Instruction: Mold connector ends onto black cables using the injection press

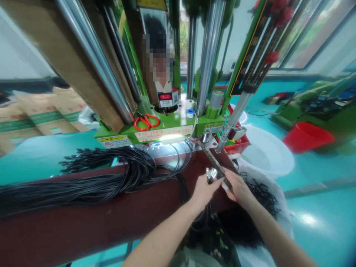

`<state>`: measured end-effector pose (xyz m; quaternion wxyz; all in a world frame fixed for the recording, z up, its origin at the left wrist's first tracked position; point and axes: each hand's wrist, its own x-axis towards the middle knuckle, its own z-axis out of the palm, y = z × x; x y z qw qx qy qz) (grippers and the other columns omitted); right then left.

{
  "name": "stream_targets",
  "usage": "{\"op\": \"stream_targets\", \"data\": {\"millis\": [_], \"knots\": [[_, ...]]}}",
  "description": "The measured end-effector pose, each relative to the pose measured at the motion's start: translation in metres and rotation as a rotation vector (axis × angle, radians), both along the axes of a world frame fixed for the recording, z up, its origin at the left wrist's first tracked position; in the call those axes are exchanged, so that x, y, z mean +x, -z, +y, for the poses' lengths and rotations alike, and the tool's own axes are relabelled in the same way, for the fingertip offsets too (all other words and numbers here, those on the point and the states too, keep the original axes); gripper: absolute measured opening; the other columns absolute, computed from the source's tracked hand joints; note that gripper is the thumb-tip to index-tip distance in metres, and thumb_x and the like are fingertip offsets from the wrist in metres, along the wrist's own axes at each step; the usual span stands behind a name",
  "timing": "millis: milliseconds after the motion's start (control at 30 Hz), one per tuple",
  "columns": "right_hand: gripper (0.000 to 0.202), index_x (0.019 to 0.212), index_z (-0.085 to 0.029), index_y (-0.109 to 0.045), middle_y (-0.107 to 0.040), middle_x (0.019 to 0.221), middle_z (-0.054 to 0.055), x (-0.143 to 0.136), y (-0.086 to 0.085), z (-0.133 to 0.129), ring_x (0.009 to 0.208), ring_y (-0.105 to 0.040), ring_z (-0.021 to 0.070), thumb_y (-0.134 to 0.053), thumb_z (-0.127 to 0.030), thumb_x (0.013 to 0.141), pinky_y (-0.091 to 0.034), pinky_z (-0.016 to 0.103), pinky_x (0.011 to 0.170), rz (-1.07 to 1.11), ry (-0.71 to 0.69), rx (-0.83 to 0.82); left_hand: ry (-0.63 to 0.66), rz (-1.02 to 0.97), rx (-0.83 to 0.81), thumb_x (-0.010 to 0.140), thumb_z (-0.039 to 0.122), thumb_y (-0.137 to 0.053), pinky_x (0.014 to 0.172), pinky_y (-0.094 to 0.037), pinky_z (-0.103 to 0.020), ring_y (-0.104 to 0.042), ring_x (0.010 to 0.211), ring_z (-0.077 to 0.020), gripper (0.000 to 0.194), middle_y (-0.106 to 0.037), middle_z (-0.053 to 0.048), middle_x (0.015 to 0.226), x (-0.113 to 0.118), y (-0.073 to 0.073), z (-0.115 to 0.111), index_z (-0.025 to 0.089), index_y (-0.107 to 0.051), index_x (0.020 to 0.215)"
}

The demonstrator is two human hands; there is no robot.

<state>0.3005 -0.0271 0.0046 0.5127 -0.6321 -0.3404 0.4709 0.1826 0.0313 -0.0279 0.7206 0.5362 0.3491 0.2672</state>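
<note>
Partly hidden: bundle [211, 175] in left hand [203, 190].

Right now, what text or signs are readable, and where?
"限公司": gold on black vertical panel; character above unclear.
Red prohibition symbol: machine's left label; its words blurred.
Too blurred: handwritten strip, red-black cylinder label, right machine label, sack print.

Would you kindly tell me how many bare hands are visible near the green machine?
2: the left hand holds a bundle of silvery ends, and the right hand grips a dark metal bar. No others show.
</note>
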Motion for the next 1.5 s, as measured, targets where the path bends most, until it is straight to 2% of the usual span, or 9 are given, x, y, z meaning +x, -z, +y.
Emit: {"op": "stream_targets", "data": {"millis": [200,333,500,633,767,900,1100,1367,1500], "knots": [[0.056,0.120,-0.012,-0.049,-0.051,0.051,-0.003,-0.003,0.011,-0.001,0.031,-0.033,0.0062,-0.048,-0.050,0.078,-0.025,0.018,0.029,-0.033,0.106,0.003,0.018,0.016,0.025,0.070,0.036,-0.058,0.032,-0.023,-0.016,-0.030,0.037,-0.0039,0.025,-0.038,0.006,0.048,0.000,0.003,0.000,0.017,-0.043,0.063],[0.058,0.119,-0.015,-0.052,-0.055,0.060,0.000,-0.005,0.020,-0.001,0.050,-0.049,0.0110,-0.054,-0.052,0.074,-0.044,0.022,0.047,-0.100,0.121,0.054,0.026,-0.008,0.030,0.070,0.037,-0.058,0.032,-0.024,-0.016,-0.030,0.035,-0.0036,0.027,-0.038,0.007,0.046,-0.001,0.002,0.001,0.017,-0.042,0.062],[0.058,0.117,-0.016,-0.053,-0.052,0.054,-0.001,-0.005,0.018,-0.002,0.041,-0.042,0.0086,-0.056,-0.052,0.072,-0.033,0.018,0.032,-0.005,0.175,-0.008,-0.042,-0.052,0.023,0.078,0.047,-0.046,0.038,-0.031,-0.018,-0.039,0.037,-0.0057,0.034,-0.042,0.005,0.048,-0.006,-0.008,0.009,0.014,-0.052,0.072],[0.056,0.115,-0.019,-0.054,-0.054,0.061,-0.001,-0.005,0.014,-0.002,0.043,-0.043,0.0076,-0.060,-0.049,0.068,-0.029,0.016,0.031,0.091,0.289,-0.029,-0.146,-0.072,-0.083,0.078,0.046,-0.046,0.034,-0.025,-0.017,-0.030,0.033,-0.0035,0.033,-0.035,0.008,0.046,-0.007,-0.009,0.014,0.013,-0.051,0.081],[0.055,0.116,-0.018,-0.054,-0.049,0.051,-0.003,-0.004,0.015,-0.002,0.036,-0.036,0.0063,-0.058,-0.049,0.070,-0.022,0.016,0.027,0.069,0.225,-0.003,0.023,-0.005,-0.067,0.075,0.040,-0.052,0.035,-0.027,-0.016,-0.035,0.036,-0.0046,0.027,-0.041,0.007,0.049,-0.004,-0.006,0.008,0.017,-0.049,0.087],[0.053,0.118,-0.017,-0.054,-0.050,0.049,-0.003,-0.002,0.016,-0.005,0.033,-0.032,0.0049,-0.055,-0.047,0.073,-0.019,0.016,0.026,0.039,0.149,0.003,0.072,0.034,0.001,0.073,0.036,-0.055,0.034,-0.027,-0.016,-0.036,0.037,-0.0047,0.021,-0.042,0.006,0.049,-0.004,-0.008,0.005,0.017,-0.048,0.077],[0.054,0.120,-0.018,-0.053,-0.060,0.064,0.002,0.000,0.014,-0.006,0.034,-0.033,0.0035,-0.056,-0.046,0.074,-0.022,0.016,0.027,0.034,0.077,-0.014,0.069,-0.005,-0.193,0.064,0.042,-0.064,0.032,-0.017,-0.015,-0.026,0.032,-0.0019,0.035,-0.034,0.010,0.041,-0.007,-0.015,0.010,0.018,-0.039,0.064],[0.051,0.122,-0.019,-0.051,-0.054,0.059,0.000,0.002,0.020,-0.009,0.051,-0.049,0.0117,-0.052,-0.046,0.079,-0.044,0.022,0.047,-0.070,-0.023,0.033,0.071,0.003,-0.228,0.061,0.038,-0.067,0.032,-0.016,-0.016,-0.026,0.031,-0.0020,0.034,-0.033,0.010,0.039,-0.008,-0.016,0.010,0.018,-0.040,0.061],[0.049,0.120,-0.020,-0.053,-0.056,0.064,0.001,0.000,0.022,-0.007,0.059,-0.053,0.0138,-0.053,-0.046,0.078,-0.047,0.025,0.055,-0.098,-0.042,0.052,0.001,0.016,-0.086,0.066,0.041,-0.062,0.035,-0.023,-0.018,-0.031,0.033,-0.0037,0.031,-0.038,0.007,0.041,-0.008,-0.010,0.010,0.017,-0.044,0.061]]}}
